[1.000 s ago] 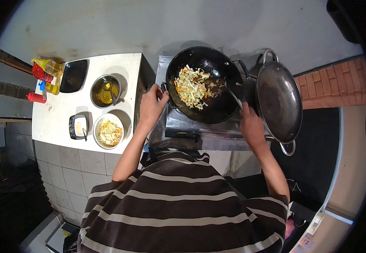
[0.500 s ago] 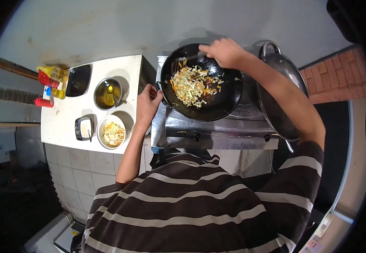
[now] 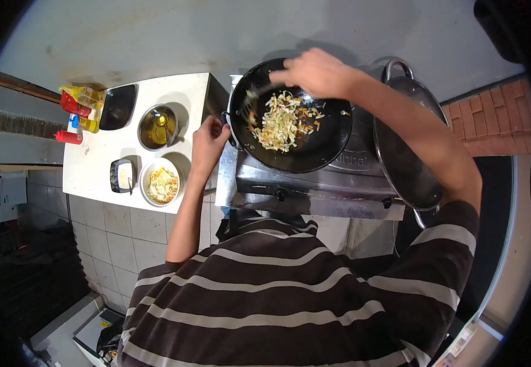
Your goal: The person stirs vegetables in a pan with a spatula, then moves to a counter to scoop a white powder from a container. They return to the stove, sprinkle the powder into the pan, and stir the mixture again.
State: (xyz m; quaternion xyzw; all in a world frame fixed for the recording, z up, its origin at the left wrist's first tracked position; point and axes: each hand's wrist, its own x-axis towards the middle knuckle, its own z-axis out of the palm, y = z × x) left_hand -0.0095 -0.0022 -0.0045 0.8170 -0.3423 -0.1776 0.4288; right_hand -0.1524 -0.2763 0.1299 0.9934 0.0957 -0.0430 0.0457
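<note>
A black wok [image 3: 323, 144] sits on the stove with chopped cabbage and carrot [image 3: 280, 125] heaped in its middle. At its left rim, my left hand [image 3: 208, 147] is closed on the wok's side handle [image 3: 233, 131]. Above the far part of the pan my right hand [image 3: 315, 74] grips a slotted spatula [image 3: 250, 105], its head blurred by motion at the pan's left inside wall. My right fingers partly hide the spatula's handle.
A second, larger pan [image 3: 409, 144] stands on the stove's right side. The white table [image 3: 103, 168] at left bears a pot of oil [image 3: 157, 127], a bowl of shredded vegetables [image 3: 161, 185], a small black dish [image 3: 122, 175], a black tray [image 3: 118, 107] and a red bottle [image 3: 68, 137].
My right hand and the spatula have moved left across the wok. The vegetables lie in a tighter heap. My left hand stays at the handle.
</note>
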